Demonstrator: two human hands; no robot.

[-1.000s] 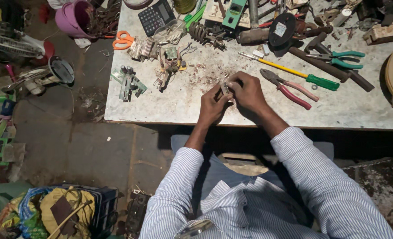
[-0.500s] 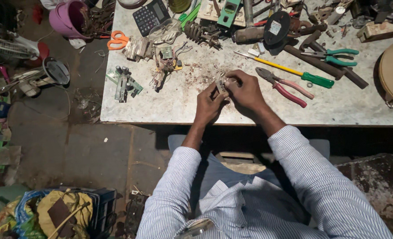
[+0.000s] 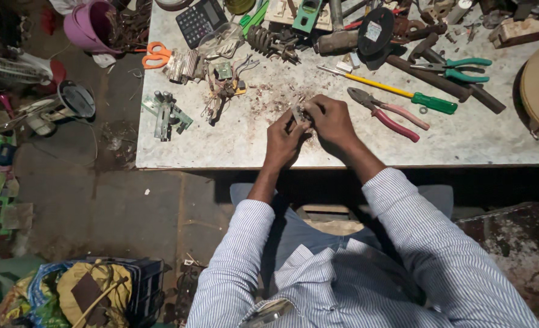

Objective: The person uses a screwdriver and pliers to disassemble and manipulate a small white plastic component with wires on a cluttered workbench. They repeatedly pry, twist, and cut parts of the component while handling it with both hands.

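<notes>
Head view: we pinch a small metal part [image 3: 298, 113] between both hands just above the table [image 3: 269, 149], near its front edge. Our left hand [image 3: 284, 138] grips it from below and our right hand [image 3: 330, 121] closes on it from the right, likely to steady it close to the eye. Right of the part lie red pliers [image 3: 384, 113], and beyond them a yellow screwdriver [image 3: 391, 90]. Left of the part sits a circuit scrap [image 3: 166, 112]. Bare tabletop stays open between the part and the front edge; clutter crowds the far side.

Littered worktable [image 3: 476, 143]; pliers [image 3: 384, 112], screwdriver [image 3: 397, 92]
</notes>
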